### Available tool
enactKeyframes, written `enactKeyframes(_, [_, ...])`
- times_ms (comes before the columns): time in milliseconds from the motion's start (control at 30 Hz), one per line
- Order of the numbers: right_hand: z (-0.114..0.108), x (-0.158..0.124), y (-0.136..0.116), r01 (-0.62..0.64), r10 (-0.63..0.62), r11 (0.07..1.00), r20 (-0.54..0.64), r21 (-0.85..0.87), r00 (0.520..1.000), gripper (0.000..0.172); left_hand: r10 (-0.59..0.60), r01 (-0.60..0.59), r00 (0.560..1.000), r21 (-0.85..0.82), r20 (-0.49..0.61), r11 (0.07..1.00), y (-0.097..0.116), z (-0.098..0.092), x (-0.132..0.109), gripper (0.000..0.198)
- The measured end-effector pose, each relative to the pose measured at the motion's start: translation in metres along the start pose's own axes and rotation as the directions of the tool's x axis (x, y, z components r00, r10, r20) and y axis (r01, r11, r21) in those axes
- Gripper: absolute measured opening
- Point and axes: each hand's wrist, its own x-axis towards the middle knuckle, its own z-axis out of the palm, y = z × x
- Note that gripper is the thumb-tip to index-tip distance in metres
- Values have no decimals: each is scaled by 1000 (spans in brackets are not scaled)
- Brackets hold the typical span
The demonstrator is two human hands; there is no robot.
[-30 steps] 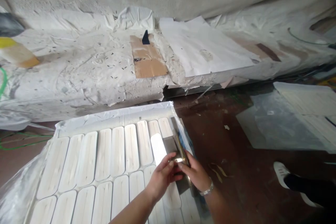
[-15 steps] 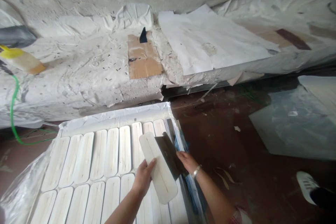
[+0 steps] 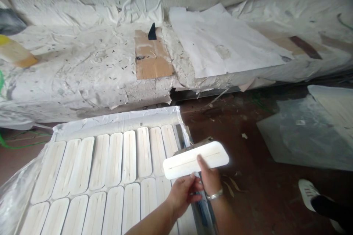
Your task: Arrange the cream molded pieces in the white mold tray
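Holds a white, flat, round-cornered panel (image 3: 182, 165) in the right hand (image 3: 211, 180), with the thumb across its upper face, over the right edge of an open, white-lined box (image 3: 118, 120). Has the left hand (image 3: 182, 194) just below the panel's near edge, fingers curled; cannot tell about any grip there. Shows a dark, thin, flat piece (image 3: 190, 148) along the panel's far edge. Has rows of similar pale panels (image 3: 114, 159) in the box, and faces a pale, crumpled bench cover (image 3: 91, 64) bearing brown cardboard (image 3: 154, 69) and, farther right, a large white paper sheet (image 3: 206, 44).
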Motion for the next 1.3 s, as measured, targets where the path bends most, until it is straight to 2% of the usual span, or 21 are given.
enactKeyframes(67, [-21, 22, -20, 73, -79, 995, -91, -65, 993, 61, 108, -118, 993, 348, 49, 930, 9, -18, -4, 62])
enactKeyframes(133, [-36, 43, -39, 201, -214, 963, -60, -180, 975, 53, 305, -266, 952, 578, 31, 771, 27, -42, -3, 52])
enactKeyframes(200, [-41, 62, -53, 257, -255, 926, 44, -277, 966, 44, 434, -307, 900, 642, -43, 702, 44, -66, 4, 40])
enactKeyframes(267, [-36, 78, -63, 234, -203, 912, 126, -336, 971, 35, 485, -319, 869, 638, -99, 701, 56, -85, 17, 37])
enactKeyframes(367, [-23, 92, -73, 226, -166, 898, 184, -378, 969, 28, 492, -327, 866, 642, -89, 693, 57, -101, 39, 44])
enactKeyframes(533, [-20, 93, -85, 288, -218, 871, 212, -398, 953, 34, 481, -388, 877, 626, 25, 676, 43, -103, 57, 47])
enactKeyframes(700, [-24, 85, -89, 324, -253, 847, 216, -422, 943, 33, 423, -356, 906, 598, 32, 718, 41, -93, 64, 49])
enactKeyframes(767, [-27, 76, -96, 414, -365, 815, 195, -406, 910, 32, 407, -350, 913, 574, 32, 740, 41, -92, 69, 49])
enactKeyframes(867, [-30, 65, -108, 582, -574, 709, 152, -398, 804, 28, 392, -348, 919, 525, 29, 777, 39, -95, 79, 49])
enactKeyframes(900, [-28, 65, -110, 597, -590, 692, 158, -405, 792, 27, 384, -344, 923, 509, 28, 789, 38, -97, 83, 49])
enactKeyframes(967, [-19, 71, -107, 534, -499, 704, 208, -468, 841, 28, 356, -318, 934, 493, 18, 810, 35, -101, 91, 49])
enactKeyframes(1067, [-2, 84, -94, 361, -261, 698, 250, -618, 932, 32, 311, -267, 950, 477, -13, 837, 32, -106, 101, 45])
enactKeyframes(1167, [6, 91, -87, 275, -164, 659, 224, -700, 961, 32, 256, -219, 966, 418, -34, 881, 33, -106, 101, 40])
enactKeyframes(1300, [0, 87, -93, 185, -79, 584, 172, -790, 982, 37, 215, -185, 975, 355, -47, 916, 38, -100, 95, 37])
